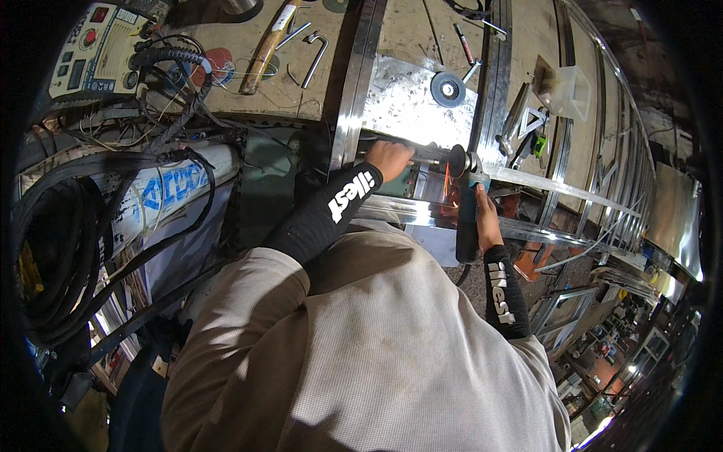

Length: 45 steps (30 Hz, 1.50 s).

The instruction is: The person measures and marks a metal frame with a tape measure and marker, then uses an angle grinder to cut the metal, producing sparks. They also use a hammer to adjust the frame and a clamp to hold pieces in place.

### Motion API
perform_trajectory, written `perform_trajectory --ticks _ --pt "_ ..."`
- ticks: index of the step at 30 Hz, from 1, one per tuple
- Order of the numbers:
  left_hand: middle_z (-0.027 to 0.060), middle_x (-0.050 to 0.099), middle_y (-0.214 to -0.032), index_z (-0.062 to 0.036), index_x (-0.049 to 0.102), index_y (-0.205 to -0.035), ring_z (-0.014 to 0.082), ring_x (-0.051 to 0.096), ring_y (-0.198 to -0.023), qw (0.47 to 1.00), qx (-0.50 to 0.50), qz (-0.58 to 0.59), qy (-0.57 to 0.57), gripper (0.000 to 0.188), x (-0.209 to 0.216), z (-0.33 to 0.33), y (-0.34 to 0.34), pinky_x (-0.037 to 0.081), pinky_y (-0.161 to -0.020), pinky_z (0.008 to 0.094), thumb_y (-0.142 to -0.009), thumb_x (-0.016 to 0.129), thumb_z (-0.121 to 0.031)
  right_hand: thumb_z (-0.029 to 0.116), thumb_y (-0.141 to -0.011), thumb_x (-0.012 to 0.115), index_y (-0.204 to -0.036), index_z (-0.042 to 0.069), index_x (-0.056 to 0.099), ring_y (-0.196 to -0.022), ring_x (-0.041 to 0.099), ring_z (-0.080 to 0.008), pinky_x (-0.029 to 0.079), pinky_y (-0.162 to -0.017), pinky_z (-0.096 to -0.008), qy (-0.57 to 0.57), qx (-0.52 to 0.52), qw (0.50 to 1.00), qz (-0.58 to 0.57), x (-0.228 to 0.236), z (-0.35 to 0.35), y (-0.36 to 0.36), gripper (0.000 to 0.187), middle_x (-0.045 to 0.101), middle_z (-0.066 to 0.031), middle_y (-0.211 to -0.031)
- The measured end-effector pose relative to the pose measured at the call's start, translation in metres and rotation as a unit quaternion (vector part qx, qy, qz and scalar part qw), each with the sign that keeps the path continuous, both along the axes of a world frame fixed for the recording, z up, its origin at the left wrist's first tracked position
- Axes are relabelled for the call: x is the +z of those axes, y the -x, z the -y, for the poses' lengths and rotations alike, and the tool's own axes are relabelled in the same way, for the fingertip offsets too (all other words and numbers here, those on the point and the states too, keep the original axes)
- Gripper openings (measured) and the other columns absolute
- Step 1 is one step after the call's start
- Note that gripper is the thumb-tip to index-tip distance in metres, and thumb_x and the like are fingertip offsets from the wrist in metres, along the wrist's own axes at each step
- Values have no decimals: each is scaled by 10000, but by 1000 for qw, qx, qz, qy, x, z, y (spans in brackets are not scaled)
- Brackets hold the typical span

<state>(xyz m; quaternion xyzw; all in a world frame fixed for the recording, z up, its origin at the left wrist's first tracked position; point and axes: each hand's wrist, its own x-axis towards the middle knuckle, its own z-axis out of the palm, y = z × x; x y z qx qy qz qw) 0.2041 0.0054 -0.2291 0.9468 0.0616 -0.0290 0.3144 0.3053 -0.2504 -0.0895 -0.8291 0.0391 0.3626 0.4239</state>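
Observation:
My left hand (pixel 390 160) is closed around one end of a thin metal rod (pixel 426 160), low over the front of the bench. My right hand (pixel 488 218) grips the dark body of an angle grinder (pixel 467 226), which stands with its head away from me. The grinder's disc (pixel 458 161) meets the rod's far end, and orange sparks (pixel 446 182) fly down beside it. The fingertips of my left hand hide the held end of the rod. A loose round disc (pixel 448 90) lies on a shiny metal sheet (pixel 407 113) beyond my hands.
Metal bars (pixel 352 105) and a long frame (pixel 557 184) surround the work spot. A wooden handle (pixel 269 53) and bent metal rods (pixel 316 60) lie at the far left, near a control box (pixel 86 56). Thick black cables (pixel 45 256) coil at left. A clear plastic container (pixel 568 92) stands right.

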Motion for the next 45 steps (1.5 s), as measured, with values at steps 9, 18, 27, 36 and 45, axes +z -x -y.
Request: perform_trajectory --ticks 9,18,27,36,45 --pt "151 741 -849 -88 693 -976 353 746 -851 1000 0 -13 1 272 3 1 0 577 -739 505 -972 665 -359 600 -1030 561 -1519 -119 410 -1452 452 -254 274 -1220 -342 3 -6 1000 4 -18 16 -4 882 478 -200 -1572" --pt "152 742 -855 -96 695 -982 345 747 -849 1000 2 -8 -4 260 0 0 -1 577 -742 502 -967 673 -355 614 -1031 554 -1490 -123 455 -1377 499 -228 331 -1164 -318 -11 3 1000 -8 -30 44 5 874 548 -167 -1492" --pt "139 741 -834 -102 694 -978 345 749 -846 1000 5 -5 -5 261 -1 0 -1 575 -734 497 -961 678 -362 563 -1057 543 -1469 -105 492 -1337 517 -195 338 -1152 -306 -15 -10 1000 -3 -26 41 13 786 578 -146 -1452" --pt "136 741 -838 -100 693 -983 343 748 -844 1000 3 -5 -6 268 -6 1 -1 574 -740 496 -964 673 -366 538 -1067 539 -1490 -101 467 -1389 498 -210 323 -1182 -315 -55 -55 994 -76 -42 52 6 770 548 -157 -1501" --pt "129 745 -847 -96 698 -1003 336 746 -836 1000 -1 -7 1 276 -2 0 -1 571 -730 494 -970 666 -368 597 -1034 563 -1476 -121 469 -1349 513 -215 346 -1153 -324 -45 -39 997 -44 -17 32 17 849 551 -178 -1478"
